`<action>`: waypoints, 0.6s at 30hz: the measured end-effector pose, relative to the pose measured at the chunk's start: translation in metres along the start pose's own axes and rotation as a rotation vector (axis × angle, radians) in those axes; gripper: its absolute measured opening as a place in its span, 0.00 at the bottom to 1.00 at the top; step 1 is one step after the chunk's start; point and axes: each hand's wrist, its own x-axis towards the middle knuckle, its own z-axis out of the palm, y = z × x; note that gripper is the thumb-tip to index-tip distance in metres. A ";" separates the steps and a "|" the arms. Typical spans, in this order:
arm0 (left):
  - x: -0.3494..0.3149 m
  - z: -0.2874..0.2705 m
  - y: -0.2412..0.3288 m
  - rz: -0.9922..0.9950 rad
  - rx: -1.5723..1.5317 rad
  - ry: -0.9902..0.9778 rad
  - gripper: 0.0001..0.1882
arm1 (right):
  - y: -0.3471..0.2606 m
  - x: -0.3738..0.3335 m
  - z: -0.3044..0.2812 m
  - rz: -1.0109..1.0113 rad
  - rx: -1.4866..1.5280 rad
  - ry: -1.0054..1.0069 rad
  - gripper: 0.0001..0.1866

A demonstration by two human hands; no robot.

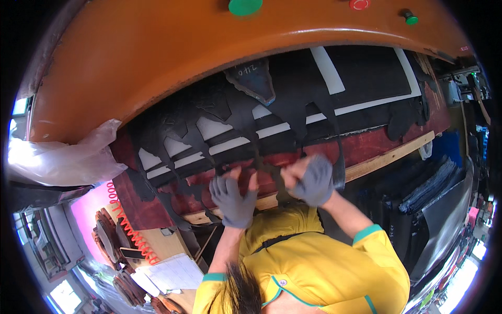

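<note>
My left hand, in a grey glove with bare fingertips, hovers over the near edge of the work board. Its thumb stands apart from its fingers, and I see nothing in it. My right hand, gloved the same way, is to its right, its fingers smeared by motion. Between and beyond them a black sheet with cut-out gaps lies over the dark red board. Its ragged strips hang toward me, close to both hands; contact is unclear. Farther back a pointed metal cutting die rests on the sheet.
The orange machine head overhangs the board, with buttons on its front. A wooden strip edges the board. Clear plastic bulges at left; papers and an orange coiled hose are lower left. Black sheets are stacked at right.
</note>
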 end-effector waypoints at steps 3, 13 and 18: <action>0.040 0.023 0.018 0.065 -0.009 0.063 0.41 | 0.030 0.054 0.012 0.196 -0.062 0.003 0.36; 0.042 0.039 0.030 0.050 -0.054 -0.024 0.52 | 0.047 0.092 0.043 0.277 0.417 -0.282 0.55; 0.029 0.037 0.034 0.054 0.022 -0.053 0.49 | 0.061 0.077 0.003 0.592 1.321 -0.036 0.52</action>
